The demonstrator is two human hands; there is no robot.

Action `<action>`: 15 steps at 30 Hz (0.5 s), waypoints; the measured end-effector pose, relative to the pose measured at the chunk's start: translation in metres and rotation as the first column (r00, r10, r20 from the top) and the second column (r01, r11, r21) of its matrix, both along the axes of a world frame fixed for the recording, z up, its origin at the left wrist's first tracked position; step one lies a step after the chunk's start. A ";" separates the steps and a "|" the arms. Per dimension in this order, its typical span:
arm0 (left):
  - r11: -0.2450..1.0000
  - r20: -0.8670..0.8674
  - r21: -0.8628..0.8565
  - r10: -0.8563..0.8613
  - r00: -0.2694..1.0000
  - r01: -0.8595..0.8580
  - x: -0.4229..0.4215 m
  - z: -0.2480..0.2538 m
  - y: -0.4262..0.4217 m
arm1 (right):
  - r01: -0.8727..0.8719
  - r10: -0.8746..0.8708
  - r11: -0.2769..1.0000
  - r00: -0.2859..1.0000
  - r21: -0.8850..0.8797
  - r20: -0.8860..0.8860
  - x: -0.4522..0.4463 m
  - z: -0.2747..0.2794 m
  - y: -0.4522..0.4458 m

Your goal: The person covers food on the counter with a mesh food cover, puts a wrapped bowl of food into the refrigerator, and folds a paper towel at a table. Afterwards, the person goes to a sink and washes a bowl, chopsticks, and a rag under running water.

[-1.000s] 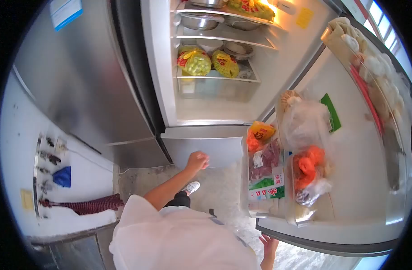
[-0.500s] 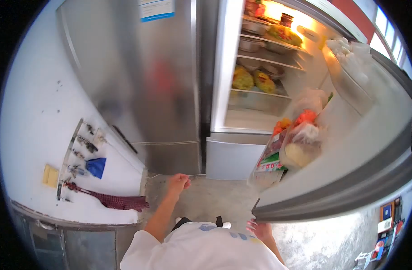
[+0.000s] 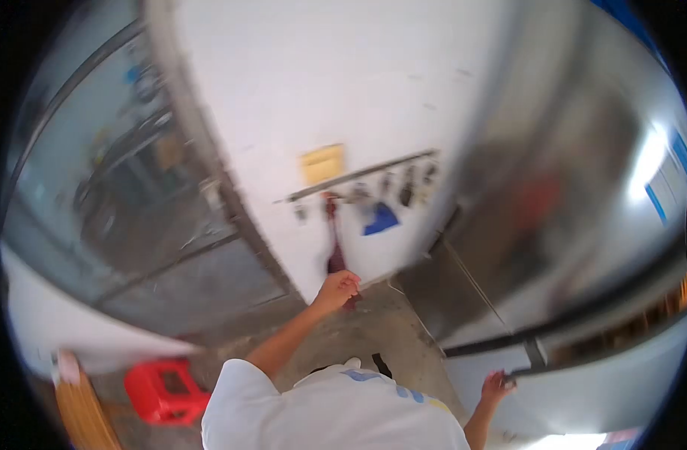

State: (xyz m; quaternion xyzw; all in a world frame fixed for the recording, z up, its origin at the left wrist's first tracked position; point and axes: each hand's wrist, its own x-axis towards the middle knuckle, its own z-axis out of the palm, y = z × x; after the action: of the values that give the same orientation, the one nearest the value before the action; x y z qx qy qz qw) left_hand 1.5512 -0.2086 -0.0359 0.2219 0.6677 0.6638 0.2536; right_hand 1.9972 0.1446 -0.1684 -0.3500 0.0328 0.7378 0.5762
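My left hand (image 3: 336,291) is held out in front of me, its fingers loosely curled with nothing visible in them. From my view it overlaps the lower end of a dark red checked cloth (image 3: 334,259) hanging on the wall; I cannot tell whether they touch. My right hand (image 3: 497,386) is low on the right, by the pale refrigerator door (image 3: 621,390). Its fingers are bent and blurred, and whether they grip the door is unclear. Brown shelves (image 3: 636,328) show in a gap above the door.
A hook rail (image 3: 366,175) with keys and a blue pouch (image 3: 381,220) is on the white wall, beside a yellow box (image 3: 322,164). The steel refrigerator (image 3: 538,195) stands right. A glazed door (image 3: 163,187) is left, with a red plastic stool (image 3: 163,390) below.
My view has swung left, so the wall and hook rail are now central. The open refrigerator with its food has slid to the right edge, and only a narrow gap of its inside shows.
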 end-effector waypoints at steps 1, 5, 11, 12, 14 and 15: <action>0.996 0.018 0.022 0.081 0.997 -0.081 -0.002 -0.006 -0.026 | -0.042 0.061 0.990 0.988 -0.132 0.145 -0.011 0.012 0.006; 0.831 -0.188 -0.209 0.483 0.855 -0.515 0.028 -0.025 -0.125 | -0.587 0.606 0.792 0.718 -0.169 0.343 -0.068 -0.029 0.050; 0.488 -0.119 -0.233 0.844 0.523 -0.841 0.136 -0.029 -0.199 | -0.934 0.934 -0.133 -0.230 -0.332 0.274 -0.274 -0.011 -0.061; 0.423 -0.069 -0.246 0.890 0.451 -0.872 0.157 -0.015 -0.201 | -0.886 0.868 -0.288 -0.402 -0.364 0.292 -0.300 0.012 -0.097; 0.301 -0.019 -0.253 0.948 0.316 -0.919 0.194 -0.018 -0.202 | -0.744 0.621 -0.598 -0.666 -0.298 0.414 -0.342 0.022 -0.144; 0.251 -0.027 -0.256 0.963 0.266 -0.933 0.212 -0.035 -0.204 | -0.682 0.512 -0.683 -0.703 -0.263 0.493 -0.356 0.031 -0.163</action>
State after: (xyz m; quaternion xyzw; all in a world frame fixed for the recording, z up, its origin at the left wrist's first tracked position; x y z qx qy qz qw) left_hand 1.7633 -0.4126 -0.0713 -0.3000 0.7163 0.6165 -0.1299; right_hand 1.6414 -0.0181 -0.1375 -0.1956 -0.5717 0.6922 -0.3947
